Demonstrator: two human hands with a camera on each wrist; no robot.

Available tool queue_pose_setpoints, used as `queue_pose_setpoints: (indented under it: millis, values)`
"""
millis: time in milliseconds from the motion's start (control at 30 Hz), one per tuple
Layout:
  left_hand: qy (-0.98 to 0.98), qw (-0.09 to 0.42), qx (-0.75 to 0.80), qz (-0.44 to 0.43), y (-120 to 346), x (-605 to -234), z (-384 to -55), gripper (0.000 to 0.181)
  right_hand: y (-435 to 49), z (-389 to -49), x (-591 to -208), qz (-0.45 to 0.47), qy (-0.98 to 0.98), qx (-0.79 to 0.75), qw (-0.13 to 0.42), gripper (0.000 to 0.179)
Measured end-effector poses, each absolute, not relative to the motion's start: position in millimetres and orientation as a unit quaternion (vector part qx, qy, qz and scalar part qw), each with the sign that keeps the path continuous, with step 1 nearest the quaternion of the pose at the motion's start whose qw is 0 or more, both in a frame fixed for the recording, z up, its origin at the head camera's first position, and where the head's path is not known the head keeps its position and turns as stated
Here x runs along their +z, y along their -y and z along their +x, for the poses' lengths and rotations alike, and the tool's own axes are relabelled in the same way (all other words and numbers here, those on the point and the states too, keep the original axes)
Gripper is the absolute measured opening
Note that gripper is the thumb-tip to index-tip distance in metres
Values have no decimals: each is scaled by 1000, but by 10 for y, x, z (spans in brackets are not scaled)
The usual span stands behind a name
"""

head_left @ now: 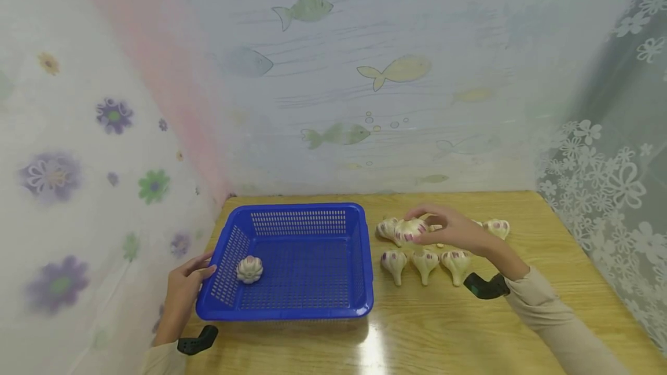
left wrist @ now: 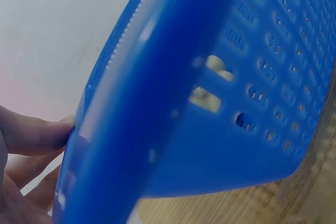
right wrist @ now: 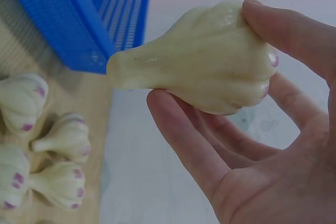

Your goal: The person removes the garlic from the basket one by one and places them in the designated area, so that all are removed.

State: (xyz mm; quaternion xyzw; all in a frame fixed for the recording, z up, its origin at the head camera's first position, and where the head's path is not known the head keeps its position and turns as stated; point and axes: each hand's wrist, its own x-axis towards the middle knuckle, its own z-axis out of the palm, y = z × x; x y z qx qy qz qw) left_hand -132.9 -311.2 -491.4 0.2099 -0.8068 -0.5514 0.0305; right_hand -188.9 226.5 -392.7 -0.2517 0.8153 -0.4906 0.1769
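Note:
My left hand (head_left: 183, 289) grips the left rim of a blue plastic basket (head_left: 285, 313), with the thumb over the edge; the left wrist view shows the thumb (left wrist: 39, 134) against the rim. Inside the basket, near its left wall, lies one garlic bulb (head_left: 249, 269). My right hand (head_left: 458, 232) holds another garlic bulb (right wrist: 215, 59) between thumb and fingers, raised off the table to the right of the basket. In the right wrist view its stem points toward the basket. Beneath and around that hand lie several more garlic bulbs (head_left: 425, 265), some partly hidden by it.
Basket and bulbs are on a wooden table (head_left: 443, 334). A wall with painted fish (head_left: 344, 133) rises behind the table. Flowered coverings hang at the left (head_left: 62, 282) and right (head_left: 625, 190). Each wrist wears a black device (head_left: 487, 286).

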Motion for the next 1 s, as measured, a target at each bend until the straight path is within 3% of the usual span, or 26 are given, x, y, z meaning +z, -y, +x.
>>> queue_pose_setpoints:
  millis: [1000]
  values:
    - [804,28,-553,216,3109,-4922,-1331,45,-2954,-1751,-4174,-188,-834,-498,147,41]
